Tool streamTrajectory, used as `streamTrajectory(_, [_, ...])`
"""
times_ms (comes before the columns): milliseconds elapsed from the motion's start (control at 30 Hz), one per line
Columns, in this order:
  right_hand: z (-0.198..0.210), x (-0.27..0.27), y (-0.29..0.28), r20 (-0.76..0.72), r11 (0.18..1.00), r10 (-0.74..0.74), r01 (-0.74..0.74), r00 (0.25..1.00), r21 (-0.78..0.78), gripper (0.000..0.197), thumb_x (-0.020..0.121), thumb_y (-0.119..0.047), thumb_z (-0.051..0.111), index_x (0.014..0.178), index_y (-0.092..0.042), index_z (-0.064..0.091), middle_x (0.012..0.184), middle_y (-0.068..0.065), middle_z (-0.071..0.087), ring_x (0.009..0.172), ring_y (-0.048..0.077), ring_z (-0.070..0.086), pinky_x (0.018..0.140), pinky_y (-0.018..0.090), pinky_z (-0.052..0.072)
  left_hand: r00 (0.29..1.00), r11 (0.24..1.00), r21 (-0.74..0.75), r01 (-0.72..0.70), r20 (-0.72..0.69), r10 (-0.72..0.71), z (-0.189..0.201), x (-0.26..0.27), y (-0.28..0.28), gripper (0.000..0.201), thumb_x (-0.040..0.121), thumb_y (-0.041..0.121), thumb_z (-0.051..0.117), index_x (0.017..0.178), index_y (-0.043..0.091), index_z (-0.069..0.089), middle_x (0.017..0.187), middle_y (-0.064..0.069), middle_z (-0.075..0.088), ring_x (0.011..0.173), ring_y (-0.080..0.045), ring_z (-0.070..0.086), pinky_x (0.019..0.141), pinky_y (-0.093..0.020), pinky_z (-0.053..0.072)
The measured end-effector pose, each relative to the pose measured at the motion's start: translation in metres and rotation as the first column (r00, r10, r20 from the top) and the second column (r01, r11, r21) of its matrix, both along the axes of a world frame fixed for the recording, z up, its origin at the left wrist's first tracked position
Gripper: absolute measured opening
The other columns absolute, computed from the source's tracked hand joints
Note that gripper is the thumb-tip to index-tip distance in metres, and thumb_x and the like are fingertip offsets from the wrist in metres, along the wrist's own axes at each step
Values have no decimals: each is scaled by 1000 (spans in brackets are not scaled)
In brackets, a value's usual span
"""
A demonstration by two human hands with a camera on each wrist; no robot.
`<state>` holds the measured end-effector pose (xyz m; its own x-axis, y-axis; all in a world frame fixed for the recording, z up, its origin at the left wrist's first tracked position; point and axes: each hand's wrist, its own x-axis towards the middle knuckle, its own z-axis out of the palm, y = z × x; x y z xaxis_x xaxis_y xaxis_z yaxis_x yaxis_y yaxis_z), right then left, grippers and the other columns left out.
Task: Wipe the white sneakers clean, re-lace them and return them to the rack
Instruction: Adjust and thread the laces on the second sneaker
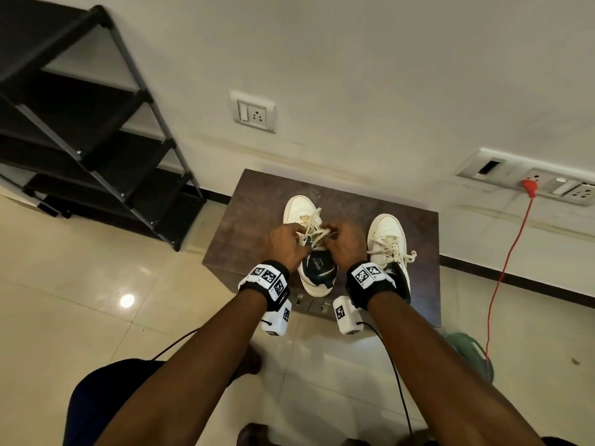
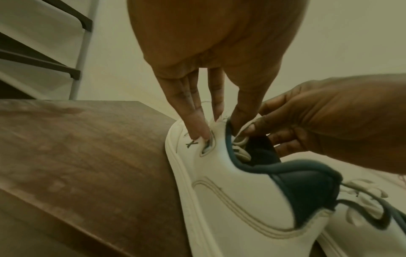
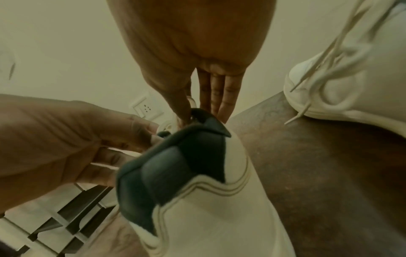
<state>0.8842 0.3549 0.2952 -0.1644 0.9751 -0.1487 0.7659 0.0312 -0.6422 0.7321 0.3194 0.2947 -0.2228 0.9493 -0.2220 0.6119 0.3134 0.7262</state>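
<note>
Both hands (image 1: 317, 243) pinch the lace (image 1: 314, 227) over the left sneaker (image 1: 310, 243).

The near sneaker (image 1: 317, 278) looks smooth and matt with dark padded cloth lining; its laces (image 1: 314, 231) are woven cloth. The cabinet top (image 1: 254, 220) is mottled wood-grain, the floor (image 1: 96, 284) glossy tile.

You can see white lettering printed on the dark insole (image 1: 317, 263) of the left sneaker (image 1: 309, 220), but it's too small to read.

White sneakers (image 1: 304, 214), dark-green collars; black rack (image 1: 96, 149).
</note>
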Motion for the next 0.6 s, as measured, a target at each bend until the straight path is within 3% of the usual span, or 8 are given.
streamTrajectory(133, [-7,6,-20,-90,996,-57,62,994,59,19,93,-23,68,107,-15,79,94,10,78,83,25,71,78,40,57,1000,1000,6,23,9,-23,-5,-1,-11,35,72,18,85,105,21,75,89,0,72,86,-19,68,76,-27,54])
streamTrajectory(200, [-14,10,-36,-148,985,-105,123,983,117,24,95,-36,66,96,-17,80,81,8,76,73,25,69,68,40,55,999,999,3,34,6,-34,-11,0,-21,34,70,21,83,102,28,74,87,5,72,83,-18,69,75,-30,56])
streamTrajectory(300, [-20,13,-47,-265,970,-175,213,948,120,37,100,-38,60,73,-15,71,61,-1,65,57,15,57,58,41,50,999,999,11,40,19,-40,-17,2,-29,26,70,24,79,92,36,71,88,12,71,81,-14,68,74,-38,59])
streamTrajectory(367, [-22,15,-47,-371,961,-253,277,893,11,46,98,-49,56,70,-14,67,61,-3,64,59,13,60,61,42,53,997,999,18,33,64,-34,-20,2,-28,22,71,21,82,80,35,67,87,13,71,80,-13,68,74,-41,59])
streamTrajectory(467, [-11,18,-41,-499,941,-337,298,798,-159,57,90,-70,52,82,-18,74,75,5,75,72,25,73,68,47,60,994,1000,10,19,104,-20,-20,3,-24,17,75,27,83,73,28,67,82,12,71,79,-13,67,76,-42,58])
streamTrajectory(600, [13,29,-27,-544,920,-391,315,742,-232,38,102,-43,53,83,-15,70,75,14,74,63,29,73,53,35,58,997,999,-3,39,69,-39,-16,5,-20,27,73,31,86,73,30,59,90,4,70,83,-19,65,73,-35,55])
